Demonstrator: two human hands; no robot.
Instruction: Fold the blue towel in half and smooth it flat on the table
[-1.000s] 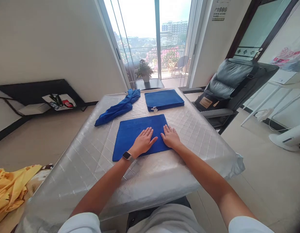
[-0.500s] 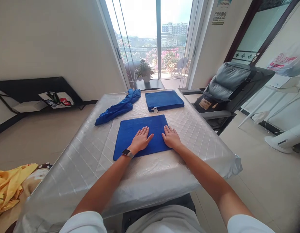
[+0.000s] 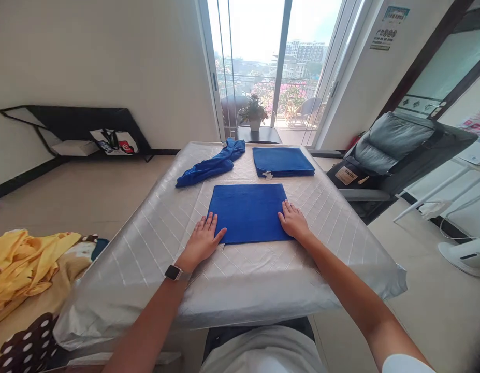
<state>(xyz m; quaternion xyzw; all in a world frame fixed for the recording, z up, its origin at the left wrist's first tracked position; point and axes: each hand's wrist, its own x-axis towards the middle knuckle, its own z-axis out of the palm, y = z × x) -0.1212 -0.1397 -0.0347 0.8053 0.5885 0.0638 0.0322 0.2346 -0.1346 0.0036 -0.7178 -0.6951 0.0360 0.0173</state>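
Note:
A flat, folded blue cloth (image 3: 249, 213) lies on the silver-covered table (image 3: 263, 285) in front of me. At its left edge rests my left hand (image 3: 203, 239), fingers spread, partly on the cloth and partly on the cover. My right hand (image 3: 294, 220) lies flat over the cloth's right edge, also with its fingers stretched out. Beyond the cloth, to the right, is a neat stack of folded blue cloths (image 3: 283, 160) with white tags at its front corner. A crumpled blue cloth (image 3: 212, 165) lies to the back left.
Yellow fabric (image 3: 26, 274) is heaped at the lower left beside the table. A grey reclining chair (image 3: 398, 150) stands past the table's right side. A potted plant (image 3: 255, 113) sits on a chair by the glass door. Low black furniture (image 3: 80, 122) stands along the left wall.
My left hand has slid left from the middle of the cloth to its left edge. The right hand stays at the right edge. The view has shifted left.

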